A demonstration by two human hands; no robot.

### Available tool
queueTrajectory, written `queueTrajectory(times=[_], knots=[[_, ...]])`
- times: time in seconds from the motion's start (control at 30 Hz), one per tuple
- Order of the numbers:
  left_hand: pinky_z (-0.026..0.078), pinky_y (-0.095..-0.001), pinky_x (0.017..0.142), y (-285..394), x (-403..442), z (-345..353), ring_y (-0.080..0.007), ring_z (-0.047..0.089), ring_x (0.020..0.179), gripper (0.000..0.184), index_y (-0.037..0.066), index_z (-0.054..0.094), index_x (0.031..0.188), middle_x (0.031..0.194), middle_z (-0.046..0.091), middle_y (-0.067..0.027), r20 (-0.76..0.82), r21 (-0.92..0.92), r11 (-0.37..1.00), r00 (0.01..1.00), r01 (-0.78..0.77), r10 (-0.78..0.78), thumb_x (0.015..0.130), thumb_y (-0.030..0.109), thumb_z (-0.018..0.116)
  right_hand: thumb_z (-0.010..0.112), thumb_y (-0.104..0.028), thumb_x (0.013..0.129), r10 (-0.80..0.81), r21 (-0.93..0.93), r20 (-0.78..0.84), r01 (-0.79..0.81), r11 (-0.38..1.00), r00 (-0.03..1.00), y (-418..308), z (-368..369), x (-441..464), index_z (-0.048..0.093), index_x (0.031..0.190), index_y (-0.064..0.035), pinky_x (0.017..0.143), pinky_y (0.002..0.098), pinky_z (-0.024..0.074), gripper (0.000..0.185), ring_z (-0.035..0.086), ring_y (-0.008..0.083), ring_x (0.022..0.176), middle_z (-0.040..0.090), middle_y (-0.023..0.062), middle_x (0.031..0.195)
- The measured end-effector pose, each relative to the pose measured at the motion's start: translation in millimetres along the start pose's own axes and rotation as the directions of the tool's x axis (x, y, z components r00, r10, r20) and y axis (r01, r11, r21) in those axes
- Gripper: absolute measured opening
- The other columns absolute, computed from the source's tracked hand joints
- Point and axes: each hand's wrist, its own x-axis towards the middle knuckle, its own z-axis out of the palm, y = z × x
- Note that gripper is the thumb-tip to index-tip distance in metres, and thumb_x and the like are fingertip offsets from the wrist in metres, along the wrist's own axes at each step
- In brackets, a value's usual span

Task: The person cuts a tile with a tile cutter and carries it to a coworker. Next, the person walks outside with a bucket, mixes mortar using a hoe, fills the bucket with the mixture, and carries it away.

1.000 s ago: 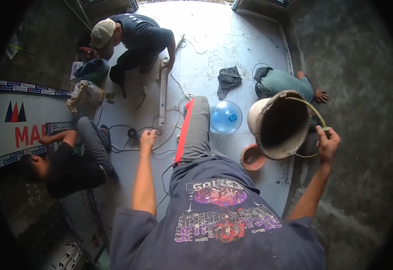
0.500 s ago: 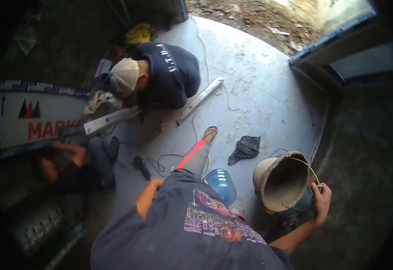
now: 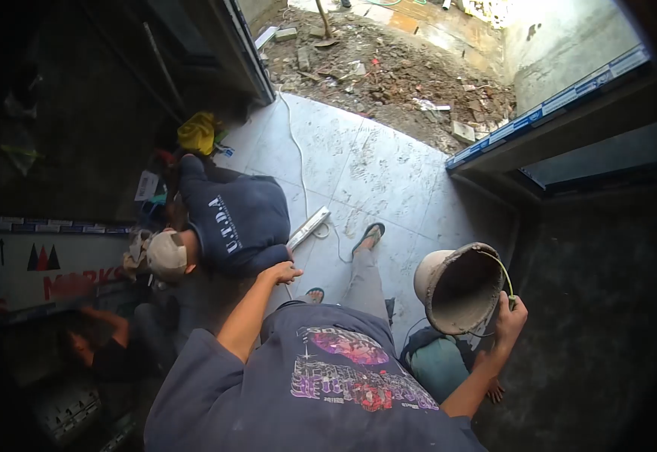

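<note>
The fingers (image 3: 504, 307) of the right hand (image 3: 510, 322) grip the thin yellow-green handle (image 3: 507, 276) of the cream, cement-caked round bucket (image 3: 431, 273), which hangs tilted above the pale tiled floor (image 3: 388, 192). The left hand (image 3: 282, 272), near a navy-shirted co-worker (image 3: 238, 226), is loosely bent; its exact closure cannot be determined.

"u.t.d.a" across co-worker's dark shirt (image 3: 249, 215); white panel (image 3: 16, 282): red "marks", probably, blurred

On the pale, dirty floor (image 3: 419, 218): a long white bar (image 3: 309, 228), a cord (image 3: 300, 157) beyond the bar, a sandaled foot (image 3: 369, 236) right of it.
</note>
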Motion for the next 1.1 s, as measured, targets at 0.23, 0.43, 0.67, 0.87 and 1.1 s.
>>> queueTrajectory(times=[0.23,0.43,0.67,0.87,1.1], knots=[[0.043,-0.0267,0.05,139,64,-76,-0.0129,0.063,0.068,0.035,0.003,0.056,0.1,0.084,0.066,-0.0076,-0.398,-0.569,0.79,0.917,-0.229,-0.021,0.09,0.036,0.055,0.067,-0.025,0.08,-0.056,0.018,0.204,0.053,0.998,0.977,-87,99,215,0.06,0.073,0.0046,0.056,0.0339,0.0414,0.032,0.047,0.0119,0.055,0.051,0.0085,0.055],[0.043,-0.0288,0.046,158,109,-73,-0.0147,0.063,0.064,0.042,0.001,0.06,0.101,0.081,0.067,-0.0069,-0.439,-0.772,0.585,0.875,-0.251,-0.205,0.088,0.041,0.057,0.065,-0.025,0.084,-0.204,0.181,0.325,0.151,0.972,0.923,-138,175,419,0.058,0.067,0.0045,0.053,0.0294,0.0373,0.034,0.044,0.0089,0.055,0.051,0.0009,0.057],[0.049,-0.0349,0.06,236,164,-154,-0.018,0.065,0.068,0.039,0.002,0.066,0.091,0.087,0.069,-0.009,-0.099,-0.771,0.586,0.864,0.248,-0.495,0.085,0.04,0.058,0.063,-0.027,0.085,-0.163,-0.028,0.2,0.172,0.985,0.966,-172,236,652,0.064,0.079,0.0071,0.051,0.0346,0.0411,0.034,0.053,0.0151,0.056,0.062,0.0098,0.064],[0.051,-0.041,0.074,373,261,-340,-0.0309,0.067,0.078,0.044,0.002,0.069,0.093,0.086,0.068,-0.0187,-0.404,-0.681,0.731,0.853,-0.039,-0.331,0.078,0.042,0.058,0.06,-0.038,0.085,-0.217,-0.018,0.029,0.218,0.976,0.976,-247,282,790,0.059,0.072,-0.0004,0.049,0.038,0.0403,0.04,0.05,0.0203,0.047,0.052,0.0086,0.055],[0.05,-0.0454,0.078,610,305,-631,-0.039,0.062,0.091,0.04,0.001,0.062,0.098,0.095,0.065,-0.0239,-0.813,-0.12,0.96,0.58,-0.254,0.052,0.079,0.036,0.062,0.061,-0.04,0.083,-0.254,-0.141,-0.008,0.25,0.958,0.967,-251,306,961,0.063,0.078,0.0,0.054,0.0406,0.0419,0.04,0.051,0.0245,0.051,0.055,0.0109,0.057]])
